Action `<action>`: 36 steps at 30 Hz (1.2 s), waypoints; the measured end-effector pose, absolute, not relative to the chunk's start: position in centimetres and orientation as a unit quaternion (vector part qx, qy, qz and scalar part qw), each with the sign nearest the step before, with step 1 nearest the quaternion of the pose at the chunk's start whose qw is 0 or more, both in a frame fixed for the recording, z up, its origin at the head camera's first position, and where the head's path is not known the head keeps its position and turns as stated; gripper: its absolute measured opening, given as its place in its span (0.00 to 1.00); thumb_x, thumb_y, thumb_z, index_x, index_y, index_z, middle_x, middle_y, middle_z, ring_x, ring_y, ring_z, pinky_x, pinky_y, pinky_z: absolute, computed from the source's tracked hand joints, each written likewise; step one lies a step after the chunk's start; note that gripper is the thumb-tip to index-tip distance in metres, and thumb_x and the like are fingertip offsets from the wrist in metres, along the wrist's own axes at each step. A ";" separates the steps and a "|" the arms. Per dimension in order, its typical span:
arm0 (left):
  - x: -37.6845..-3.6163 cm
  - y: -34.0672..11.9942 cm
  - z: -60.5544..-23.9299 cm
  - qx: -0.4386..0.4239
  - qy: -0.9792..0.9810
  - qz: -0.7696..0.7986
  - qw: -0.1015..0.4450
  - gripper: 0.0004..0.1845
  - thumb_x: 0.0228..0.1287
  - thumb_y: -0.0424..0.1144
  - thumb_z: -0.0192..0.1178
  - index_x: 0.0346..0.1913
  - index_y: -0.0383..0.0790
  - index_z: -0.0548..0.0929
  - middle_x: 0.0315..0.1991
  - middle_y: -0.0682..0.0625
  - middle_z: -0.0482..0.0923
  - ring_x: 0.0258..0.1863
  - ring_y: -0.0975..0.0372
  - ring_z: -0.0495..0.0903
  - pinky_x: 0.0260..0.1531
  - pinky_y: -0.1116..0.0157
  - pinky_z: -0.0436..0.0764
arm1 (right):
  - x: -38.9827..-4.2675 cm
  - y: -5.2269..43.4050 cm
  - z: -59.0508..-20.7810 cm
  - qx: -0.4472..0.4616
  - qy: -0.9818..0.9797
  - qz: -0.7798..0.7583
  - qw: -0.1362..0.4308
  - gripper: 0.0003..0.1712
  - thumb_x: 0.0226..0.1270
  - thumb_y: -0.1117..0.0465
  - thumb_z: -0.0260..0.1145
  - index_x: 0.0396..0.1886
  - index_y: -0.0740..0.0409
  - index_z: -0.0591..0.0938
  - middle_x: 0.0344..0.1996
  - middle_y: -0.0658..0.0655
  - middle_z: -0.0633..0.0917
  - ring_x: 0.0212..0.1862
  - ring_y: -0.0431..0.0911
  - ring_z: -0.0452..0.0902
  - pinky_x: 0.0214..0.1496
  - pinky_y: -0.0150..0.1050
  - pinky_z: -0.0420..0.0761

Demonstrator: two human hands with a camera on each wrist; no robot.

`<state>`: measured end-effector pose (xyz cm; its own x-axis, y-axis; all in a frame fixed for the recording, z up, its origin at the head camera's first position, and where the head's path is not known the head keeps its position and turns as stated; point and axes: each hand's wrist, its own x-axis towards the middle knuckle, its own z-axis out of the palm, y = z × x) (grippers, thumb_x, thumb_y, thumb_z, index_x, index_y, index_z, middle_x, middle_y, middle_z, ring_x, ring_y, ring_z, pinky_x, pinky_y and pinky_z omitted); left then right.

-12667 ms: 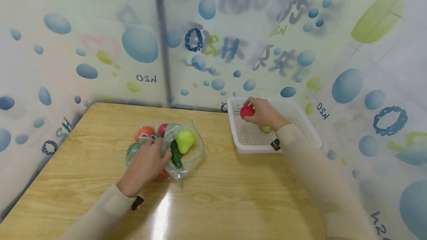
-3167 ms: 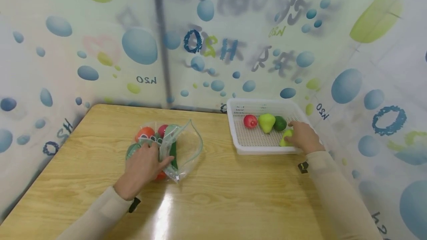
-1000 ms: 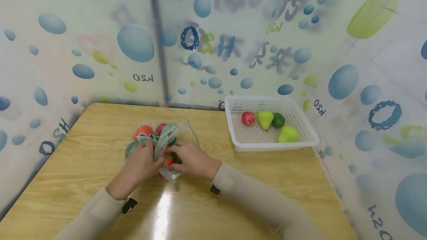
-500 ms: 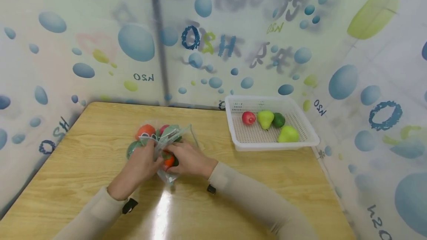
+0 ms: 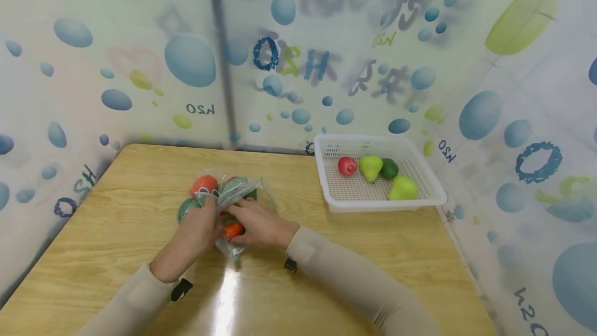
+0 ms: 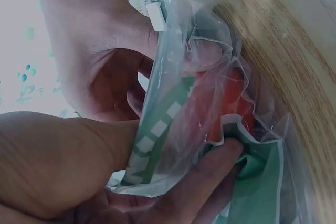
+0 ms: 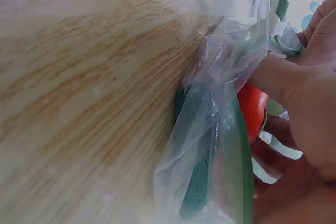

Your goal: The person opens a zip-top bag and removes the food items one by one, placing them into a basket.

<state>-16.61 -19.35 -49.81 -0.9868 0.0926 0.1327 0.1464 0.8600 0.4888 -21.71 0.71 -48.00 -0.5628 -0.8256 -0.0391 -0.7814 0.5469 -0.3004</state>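
A clear zip bag (image 5: 239, 189) with green print lies on the wooden table (image 5: 336, 268), holding several toy fruits, among them an orange one (image 5: 203, 184). My left hand (image 5: 198, 224) grips the bag's near edge; in the left wrist view its fingers (image 6: 202, 182) pinch the plastic (image 6: 178, 77). My right hand (image 5: 257, 223) reaches into the bag's mouth, fingers curled on an orange-red fruit (image 5: 231, 230). The right wrist view shows that fruit (image 7: 253, 109) under a finger, with a dark green piece (image 7: 194, 182) in the bag (image 7: 220, 77).
A white perforated basket (image 5: 426, 180) stands at the back right, holding a red fruit (image 5: 347, 165), two green pears (image 5: 370, 166) and a dark green fruit (image 5: 389, 168). Printed curtain walls close in the table's far, left and right sides.
Earlier my right hand set fruit in the basket, then came back to the bag. In the last second it has slid slightly left in the bag's mouth and covers more of the orange-red fruit.
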 end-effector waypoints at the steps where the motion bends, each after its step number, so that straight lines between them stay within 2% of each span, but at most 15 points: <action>1: -16.6 -19.2 -49.6 -0.061 -0.963 -0.258 0.049 0.19 0.63 0.26 0.67 0.55 0.27 0.76 0.28 0.37 0.82 0.25 0.47 0.80 0.22 0.50 0.79 | -21.7 0.8 -48.0 -0.458 0.876 -0.125 0.087 0.51 0.78 0.47 0.84 0.92 0.51 0.70 0.93 0.55 0.68 0.93 0.50 0.65 0.96 0.47 0.65; 7: -16.2 -18.6 -47.9 -0.060 -0.962 -0.264 0.023 0.20 0.62 0.24 0.66 0.56 0.25 0.75 0.29 0.38 0.81 0.26 0.47 0.80 0.22 0.52 0.79 | -21.6 1.1 -48.1 -0.453 0.878 -0.135 0.079 0.53 0.76 0.46 0.85 0.93 0.49 0.70 0.95 0.57 0.63 0.95 0.51 0.60 0.98 0.52 0.62; 12: -15.8 -18.0 -46.2 -0.051 -0.959 -0.276 -0.029 0.23 0.70 0.24 0.66 0.64 0.17 0.72 0.32 0.37 0.82 0.27 0.50 0.82 0.24 0.58 0.81 | -21.7 1.3 -48.1 -0.448 0.882 -0.128 0.070 0.55 0.74 0.44 0.85 0.93 0.47 0.69 0.96 0.57 0.61 0.96 0.51 0.57 0.97 0.53 0.64; 15: -15.8 -17.7 -45.7 -0.046 -0.960 -0.274 -0.043 0.24 0.74 0.27 0.65 0.66 0.17 0.72 0.32 0.39 0.81 0.26 0.53 0.81 0.24 0.60 0.80 | -21.7 1.2 -48.2 -0.447 0.884 -0.117 0.069 0.56 0.74 0.44 0.85 0.93 0.49 0.67 0.94 0.56 0.65 0.92 0.51 0.66 0.92 0.48 0.74; 19: -15.8 -17.7 -45.5 -0.052 -0.961 -0.267 -0.041 0.22 0.75 0.29 0.64 0.63 0.18 0.73 0.28 0.42 0.78 0.24 0.55 0.79 0.22 0.60 0.77 | -21.8 1.2 -48.2 -0.449 0.885 -0.103 0.063 0.54 0.73 0.44 0.85 0.89 0.51 0.67 0.87 0.54 0.74 0.82 0.49 0.80 0.79 0.41 0.86; 22: -15.7 -17.8 -45.4 -0.053 -0.961 -0.267 -0.044 0.19 0.77 0.31 0.62 0.62 0.19 0.75 0.27 0.44 0.77 0.22 0.56 0.78 0.21 0.61 0.76 | -21.8 1.2 -48.1 -0.450 0.886 -0.101 0.051 0.52 0.72 0.44 0.86 0.87 0.49 0.70 0.85 0.53 0.77 0.79 0.49 0.82 0.78 0.40 0.86; 28: -15.7 -18.2 -45.1 -0.050 -0.959 -0.276 -0.048 0.19 0.80 0.36 0.61 0.61 0.23 0.78 0.26 0.46 0.76 0.21 0.58 0.77 0.20 0.62 0.75 | -22.0 2.0 -47.6 -0.459 0.882 -0.110 0.018 0.50 0.69 0.44 0.89 0.86 0.46 0.76 0.85 0.55 0.77 0.78 0.50 0.83 0.82 0.41 0.83; 36: -15.7 -18.0 -45.5 -0.046 -0.961 -0.273 -0.018 0.21 0.80 0.40 0.62 0.63 0.25 0.80 0.25 0.47 0.76 0.21 0.57 0.76 0.20 0.60 0.73 | -21.7 3.7 -46.2 -0.443 0.883 -0.152 0.033 0.48 0.70 0.46 0.88 0.85 0.46 0.78 0.84 0.54 0.78 0.80 0.47 0.81 0.83 0.37 0.81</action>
